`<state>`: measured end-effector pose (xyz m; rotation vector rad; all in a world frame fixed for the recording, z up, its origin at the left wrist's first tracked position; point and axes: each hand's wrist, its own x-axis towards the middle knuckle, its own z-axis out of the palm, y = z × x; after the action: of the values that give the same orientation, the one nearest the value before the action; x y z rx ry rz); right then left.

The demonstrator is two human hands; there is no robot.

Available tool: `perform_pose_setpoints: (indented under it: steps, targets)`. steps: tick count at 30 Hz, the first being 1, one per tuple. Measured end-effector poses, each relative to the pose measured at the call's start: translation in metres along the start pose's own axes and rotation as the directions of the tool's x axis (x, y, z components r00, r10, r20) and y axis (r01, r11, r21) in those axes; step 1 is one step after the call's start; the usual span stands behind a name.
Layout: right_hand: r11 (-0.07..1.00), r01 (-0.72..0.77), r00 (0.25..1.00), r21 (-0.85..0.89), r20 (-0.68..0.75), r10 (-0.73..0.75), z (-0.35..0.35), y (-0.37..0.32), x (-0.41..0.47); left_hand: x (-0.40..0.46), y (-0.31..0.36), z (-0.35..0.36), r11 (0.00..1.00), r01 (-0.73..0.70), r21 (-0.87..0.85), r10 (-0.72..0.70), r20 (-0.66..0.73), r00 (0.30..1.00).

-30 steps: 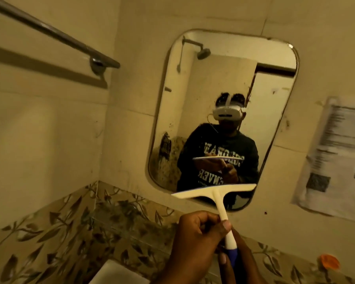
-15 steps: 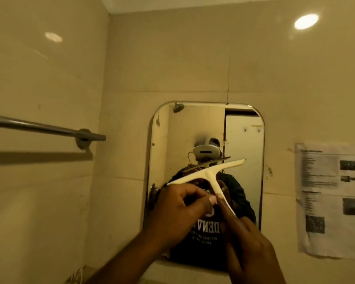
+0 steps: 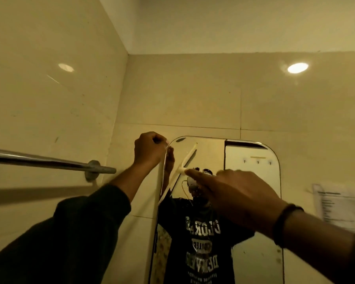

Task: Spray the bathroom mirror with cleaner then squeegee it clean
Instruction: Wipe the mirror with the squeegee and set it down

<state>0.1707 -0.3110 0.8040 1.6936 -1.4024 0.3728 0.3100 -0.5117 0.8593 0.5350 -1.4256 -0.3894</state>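
The rounded mirror (image 3: pixel 252 181) hangs on the beige tiled wall, low and right of centre. A white squeegee (image 3: pixel 185 160) is slanted against the mirror's upper left corner. My left hand (image 3: pixel 149 150) is closed in a pinch at the mirror's top left edge, on the pale thin end of the blade. My right hand (image 3: pixel 238 194) reaches in from the right, its fingers on the squeegee's handle near the neck. The mirror reflects both hands and a dark printed sweatshirt. No spray bottle is in view.
A chrome towel bar (image 3: pixel 49 160) sticks out of the left wall, close below my left forearm. A paper notice (image 3: pixel 340 203) is stuck to the wall right of the mirror. A bright light spot (image 3: pixel 297 68) shines on the tiles above.
The view has tilted upward. Both hands have lifted the squeegee from in front of the mirror's middle to its top left corner, and the blade has turned steeper.
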Motion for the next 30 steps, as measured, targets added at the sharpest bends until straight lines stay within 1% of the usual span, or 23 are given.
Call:
perform_pose_setpoints:
  steps: [3,5,7,10,13,22,30]
  targets:
    - [0.977,0.061,0.998,-0.203,0.018,-0.059,-0.006,0.008,0.027,0.016,-0.01,0.01,0.996,-0.014,0.085,0.015,-0.016,1.0]
    - [0.958,0.062,0.998,-0.28,0.022,-0.058,-0.008,0.013,0.041,0.02,-0.015,0.018,0.994,-0.02,0.112,0.019,0.007,1.0]
    - [0.945,0.061,0.998,-0.322,0.034,-0.053,-0.006,0.014,0.051,0.02,-0.019,0.024,0.996,-0.001,0.085,-0.002,0.041,0.999]
    - [0.945,0.052,0.999,-0.323,0.029,-0.045,0.002,0.017,0.057,0.015,-0.03,0.03,0.995,0.088,-0.055,-0.086,0.049,0.995]
    - [0.949,0.039,0.999,-0.314,0.017,-0.035,0.012,0.018,0.057,0.011,-0.039,0.033,0.989,0.096,-0.114,-0.096,0.005,0.995]
    - [0.931,0.051,0.998,-0.361,-0.027,-0.065,0.02,0.004,0.064,0.011,-0.041,0.04,0.99,0.082,-0.114,-0.089,-0.058,0.994]
    - [0.935,0.056,0.998,-0.349,-0.01,-0.063,0.027,0.002,0.074,0.009,-0.049,0.047,0.99,0.025,-0.139,-0.041,-0.112,0.993]
